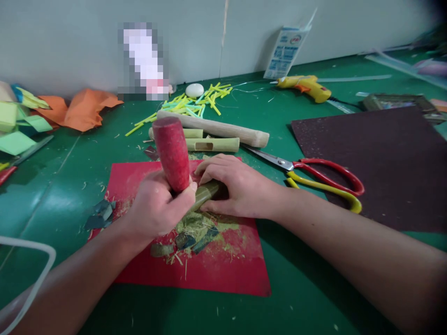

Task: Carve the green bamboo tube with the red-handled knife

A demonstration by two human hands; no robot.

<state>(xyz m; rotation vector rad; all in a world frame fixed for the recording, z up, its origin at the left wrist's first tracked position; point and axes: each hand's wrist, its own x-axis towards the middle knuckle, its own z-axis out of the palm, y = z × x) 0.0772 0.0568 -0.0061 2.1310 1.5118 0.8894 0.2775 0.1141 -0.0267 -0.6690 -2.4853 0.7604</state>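
Note:
My left hand (pixel 159 207) is closed round a tool with a thick red wooden handle (pixel 171 151) that stands upright. Its working end is hidden behind my fingers, against a green bamboo piece (pixel 206 191). My right hand (pixel 233 186) lies over that bamboo piece and presses it down, fingers curled round it. Both hands work above a red sheet (pixel 223 265) strewn with green shavings and dark scraps (pixel 195 235).
Behind the sheet lie two cut bamboo sections (pixel 213 144) and a pale wooden stick (pixel 216 128). Red and yellow scissors (pixel 321 179) and a dark sandpaper sheet (pixel 377 158) lie to the right. A yellow glue gun (pixel 309 87), coloured sticks (pixel 195 104) and paper scraps (pixel 84 109) lie farther back.

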